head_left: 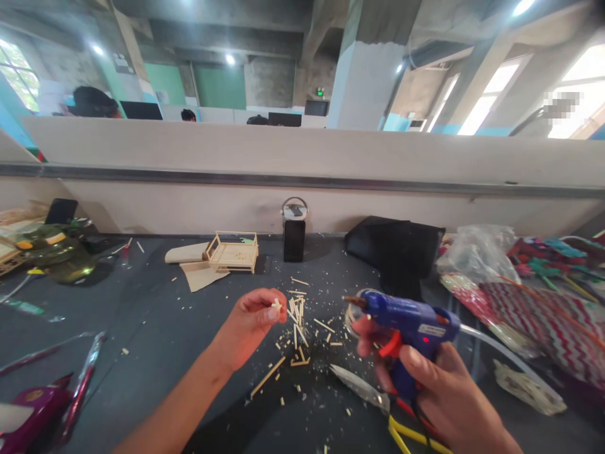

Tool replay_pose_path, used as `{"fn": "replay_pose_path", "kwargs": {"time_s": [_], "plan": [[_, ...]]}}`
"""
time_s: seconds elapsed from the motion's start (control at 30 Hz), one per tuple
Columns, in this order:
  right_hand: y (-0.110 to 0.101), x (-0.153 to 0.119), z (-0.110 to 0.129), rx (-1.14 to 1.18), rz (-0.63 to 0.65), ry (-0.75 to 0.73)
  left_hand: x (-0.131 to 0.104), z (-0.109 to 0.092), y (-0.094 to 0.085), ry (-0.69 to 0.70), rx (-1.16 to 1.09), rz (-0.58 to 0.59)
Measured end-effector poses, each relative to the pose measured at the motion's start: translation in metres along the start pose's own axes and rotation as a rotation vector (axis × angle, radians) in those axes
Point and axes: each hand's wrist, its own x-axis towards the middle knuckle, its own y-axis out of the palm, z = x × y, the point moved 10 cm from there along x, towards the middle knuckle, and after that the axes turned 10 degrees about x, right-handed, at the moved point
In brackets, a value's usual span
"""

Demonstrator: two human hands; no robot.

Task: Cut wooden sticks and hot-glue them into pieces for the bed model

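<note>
In my right hand (pixel 439 384) is a blue hot glue gun (pixel 406 315), its nozzle pointing left and a finger by the orange trigger. A clear glue stick (pixel 491 340) trails from its back end. My left hand (pixel 253 321) pinches a small piece of pale wooden stick (pixel 276 304) between thumb and fingers, left of the nozzle and apart from it. Under and between the hands lies a scatter of cut wooden sticks (pixel 297 312) and tiny offcuts. Pliers with yellow and red handles (pixel 362 386) lie below the glue gun, partly hidden by my right hand.
A small wooden stick frame (pixel 234 253) stands at the back beside brown paper (pixel 201 275). A phone (pixel 293 241) leans at the partition. Black cloth (pixel 397 243), a plastic bag (pixel 479 249) and striped fabric (pixel 543 315) lie right; a purple tool (pixel 35 407) and a bottle (pixel 59 252) are left.
</note>
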Motion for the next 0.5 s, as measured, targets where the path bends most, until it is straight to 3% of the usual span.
{"fn": "replay_pose_path", "kwargs": {"time_s": [0.17,0.37,0.5], "plan": [[0.015,0.0,-0.01,0.021,0.099,0.032,0.0,0.001,-0.003,-0.001,0.004,-0.003],[0.021,-0.001,-0.027,-0.065,0.043,0.111,0.0,0.005,0.001,0.001,0.017,0.027],[0.024,-0.002,-0.025,-0.227,0.03,0.038,0.0,0.008,0.003,-0.012,0.003,0.029]]}}
